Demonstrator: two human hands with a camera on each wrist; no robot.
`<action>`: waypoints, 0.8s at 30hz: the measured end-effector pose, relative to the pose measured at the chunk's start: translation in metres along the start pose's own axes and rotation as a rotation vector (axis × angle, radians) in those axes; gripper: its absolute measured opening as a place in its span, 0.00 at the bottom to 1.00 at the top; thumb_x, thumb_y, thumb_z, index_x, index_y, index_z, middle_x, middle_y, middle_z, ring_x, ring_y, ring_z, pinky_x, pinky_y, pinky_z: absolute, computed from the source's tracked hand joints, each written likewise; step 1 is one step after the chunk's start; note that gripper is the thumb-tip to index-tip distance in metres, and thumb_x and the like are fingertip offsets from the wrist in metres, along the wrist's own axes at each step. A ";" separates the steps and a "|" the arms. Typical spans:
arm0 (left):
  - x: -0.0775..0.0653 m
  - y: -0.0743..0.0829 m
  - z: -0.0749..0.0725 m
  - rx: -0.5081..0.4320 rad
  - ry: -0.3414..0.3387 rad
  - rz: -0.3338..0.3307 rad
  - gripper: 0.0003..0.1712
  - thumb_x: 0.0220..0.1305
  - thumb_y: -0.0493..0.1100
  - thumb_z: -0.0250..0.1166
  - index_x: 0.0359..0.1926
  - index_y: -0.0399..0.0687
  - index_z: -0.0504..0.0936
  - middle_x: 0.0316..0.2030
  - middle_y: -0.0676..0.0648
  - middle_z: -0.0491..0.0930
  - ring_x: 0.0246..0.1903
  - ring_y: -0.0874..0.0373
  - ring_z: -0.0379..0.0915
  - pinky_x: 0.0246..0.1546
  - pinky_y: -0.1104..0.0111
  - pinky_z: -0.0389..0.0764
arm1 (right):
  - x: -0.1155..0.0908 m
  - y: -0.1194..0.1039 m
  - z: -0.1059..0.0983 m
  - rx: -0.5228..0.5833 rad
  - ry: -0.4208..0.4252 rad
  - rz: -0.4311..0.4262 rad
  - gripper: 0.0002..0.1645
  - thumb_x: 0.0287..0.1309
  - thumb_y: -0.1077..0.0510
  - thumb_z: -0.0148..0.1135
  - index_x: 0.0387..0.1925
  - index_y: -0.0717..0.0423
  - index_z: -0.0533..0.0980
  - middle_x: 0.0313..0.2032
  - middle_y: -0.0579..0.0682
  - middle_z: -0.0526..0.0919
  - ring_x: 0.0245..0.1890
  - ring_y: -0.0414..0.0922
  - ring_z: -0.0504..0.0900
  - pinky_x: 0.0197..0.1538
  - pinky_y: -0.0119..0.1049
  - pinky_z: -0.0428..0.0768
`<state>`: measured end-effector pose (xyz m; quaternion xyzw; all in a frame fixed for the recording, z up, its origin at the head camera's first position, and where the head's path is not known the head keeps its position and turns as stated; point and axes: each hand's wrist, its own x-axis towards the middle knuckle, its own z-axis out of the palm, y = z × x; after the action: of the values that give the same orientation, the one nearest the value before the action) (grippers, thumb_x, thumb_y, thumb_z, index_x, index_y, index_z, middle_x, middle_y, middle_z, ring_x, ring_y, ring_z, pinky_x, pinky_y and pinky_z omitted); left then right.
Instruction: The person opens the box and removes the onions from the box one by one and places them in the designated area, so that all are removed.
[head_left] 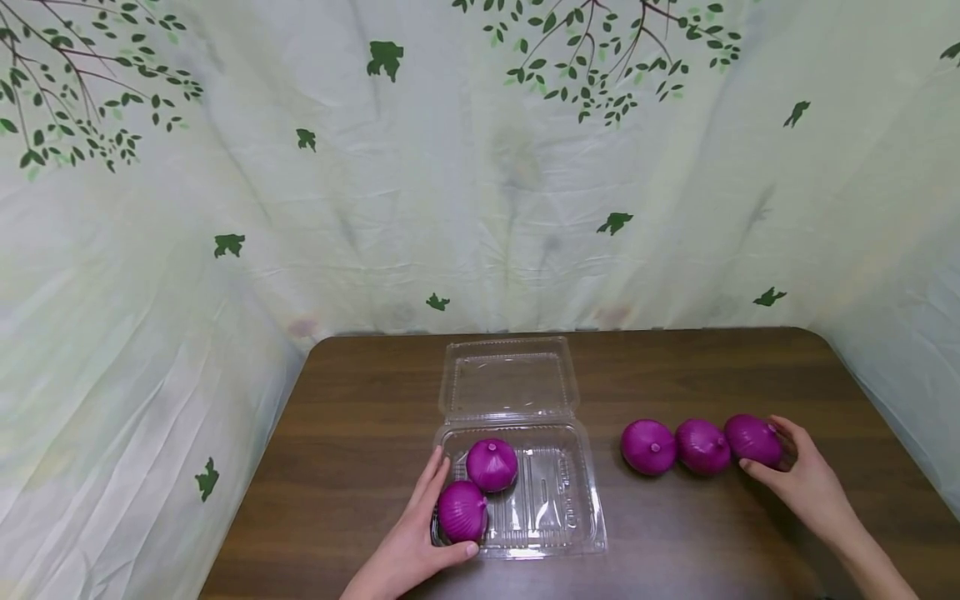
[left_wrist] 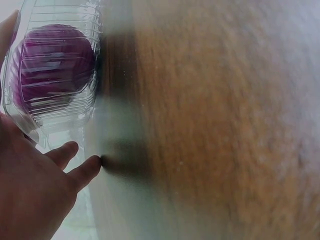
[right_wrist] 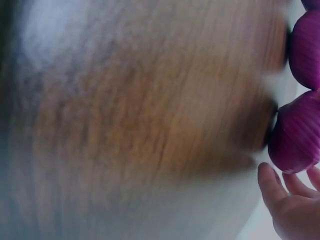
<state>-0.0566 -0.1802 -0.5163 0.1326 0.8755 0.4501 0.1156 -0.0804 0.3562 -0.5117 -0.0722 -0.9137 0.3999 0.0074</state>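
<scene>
A clear plastic clamshell container [head_left: 540, 533] stands on the table with its lid [head_left: 510, 383] folded back. Two red onions, one toward the back [head_left: 492, 465] and one in the front left corner [head_left: 462, 512], sit inside. My left hand [head_left: 412, 533] rests at that corner, fingers stretched along the left wall and thumb at the front edge. To the right, three red onions form a row: left [head_left: 648, 447], middle [head_left: 702, 447] and right [head_left: 752, 440]. My right hand [head_left: 810, 479] holds the right one, thumb at its near side, fingers at its far right.
The brown wooden table [head_left: 337, 433] has rounded back corners. Behind it and at both sides hangs a pale cloth [head_left: 465, 208] printed with green leaves and branches. A stretch of bare tabletop lies between the container and the onion row.
</scene>
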 end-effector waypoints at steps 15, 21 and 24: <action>0.000 0.001 -0.001 0.002 -0.007 -0.002 0.66 0.49 0.61 0.76 0.78 0.48 0.47 0.77 0.59 0.32 0.73 0.45 0.43 0.62 0.43 0.62 | -0.030 -0.041 0.013 0.021 0.231 -0.079 0.44 0.62 0.51 0.67 0.73 0.58 0.58 0.66 0.69 0.64 0.65 0.68 0.61 0.64 0.60 0.58; 0.000 0.000 0.000 0.008 0.000 0.009 0.66 0.48 0.62 0.76 0.78 0.48 0.47 0.77 0.59 0.32 0.73 0.47 0.43 0.63 0.44 0.61 | -0.040 -0.067 0.027 0.068 0.252 -0.175 0.40 0.60 0.55 0.69 0.71 0.44 0.64 0.64 0.55 0.69 0.61 0.40 0.70 0.56 0.17 0.58; 0.000 0.000 -0.001 0.014 0.000 0.017 0.66 0.48 0.62 0.76 0.78 0.47 0.47 0.77 0.59 0.32 0.73 0.47 0.42 0.63 0.45 0.61 | -0.042 -0.079 0.034 0.107 0.222 -0.241 0.40 0.58 0.59 0.70 0.70 0.43 0.66 0.62 0.52 0.71 0.56 0.27 0.71 0.52 0.12 0.62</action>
<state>-0.0570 -0.1807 -0.5161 0.1408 0.8775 0.4449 0.1107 -0.0517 0.2726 -0.4753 -0.0053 -0.8866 0.4339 0.1600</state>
